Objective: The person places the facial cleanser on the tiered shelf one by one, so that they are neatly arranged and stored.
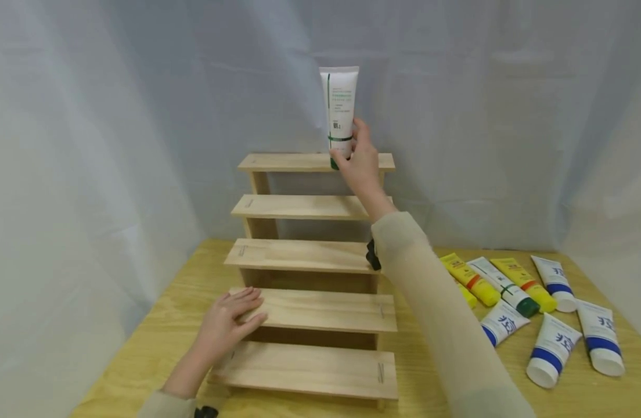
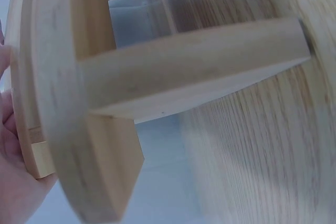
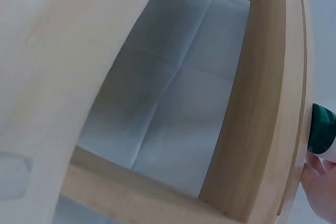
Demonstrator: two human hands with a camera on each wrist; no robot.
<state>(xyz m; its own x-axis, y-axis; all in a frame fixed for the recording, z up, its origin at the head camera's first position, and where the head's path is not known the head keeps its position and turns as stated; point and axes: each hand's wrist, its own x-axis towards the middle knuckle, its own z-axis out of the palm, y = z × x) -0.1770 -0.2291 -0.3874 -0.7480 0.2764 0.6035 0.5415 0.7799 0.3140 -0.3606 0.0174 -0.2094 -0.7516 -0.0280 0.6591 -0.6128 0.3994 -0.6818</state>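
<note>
"Beige fabric sleeves point(image 1: 436, 290), foreground; what does the right grip point(image 1: 360, 165) hold?"

"From my remote post I see it pinch a white, green-capped plastic tube point(image 1: 342, 104), cap down, at the top shelf point(image 1: 289, 162) of a pale wooden stepped stand point(image 1: 305, 255); contact I cannot tell."

"And the left grip point(image 1: 227, 322)?"

"Fingers extended, it rests on the second-lowest shelf's point(image 1: 326, 312) left end. Yellow plastic tubes point(image 1: 472, 280) lie rightward on the wooden table point(image 1: 161, 325)."

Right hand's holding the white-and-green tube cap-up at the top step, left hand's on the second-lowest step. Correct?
Not cap-up: the head view shows the white-and-green tube cap-down, green cap at its lower end. Rest holds: right hand has it at the top step, left hand on the second-lowest step.
</note>
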